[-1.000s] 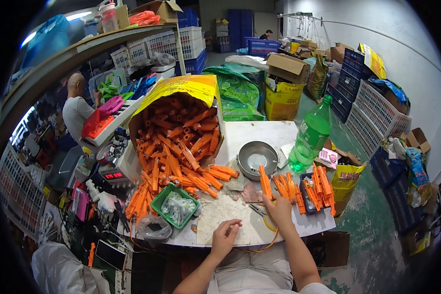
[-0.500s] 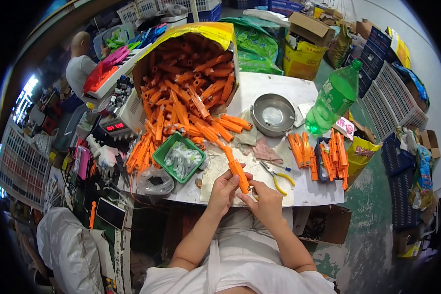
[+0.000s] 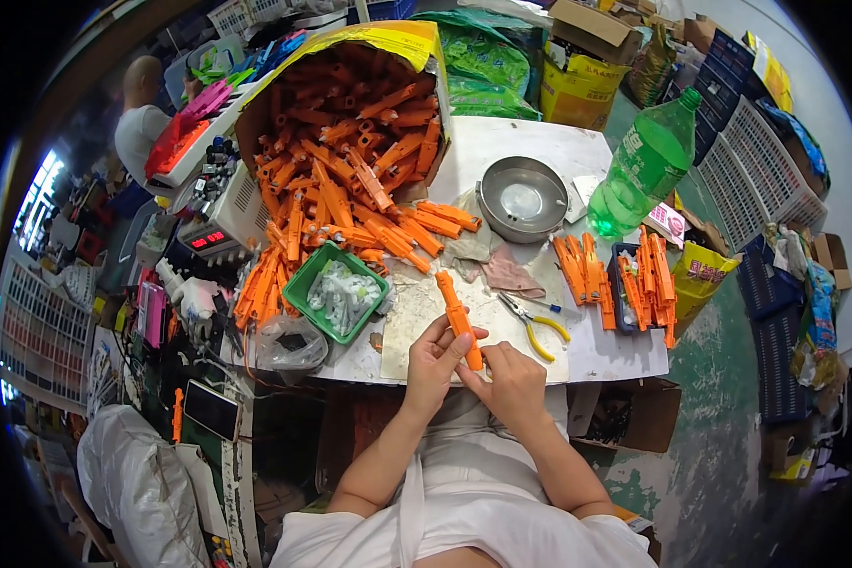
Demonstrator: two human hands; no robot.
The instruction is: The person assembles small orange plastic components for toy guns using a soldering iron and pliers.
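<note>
Right hand point(image 3: 513, 386) half-curled, fingers at the near end of an orange piece point(image 3: 455, 315); left hand point(image 3: 433, 369) closed round it, far end toward eleven o'clock. A second ago, my right alone held it. Pliers point(image 3: 528, 320) at one o'clock; green basket point(image 3: 314, 322) at ten.

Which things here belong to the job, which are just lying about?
Job, likely:
orange plastic part in left hand, right hand at its lower end
heap of similar orange parts
green basket of whitish pieces
yellow-handled pliers, perhaps

Lying about, apparently:
green plastic bottle
smartphone
pink cloth
</note>
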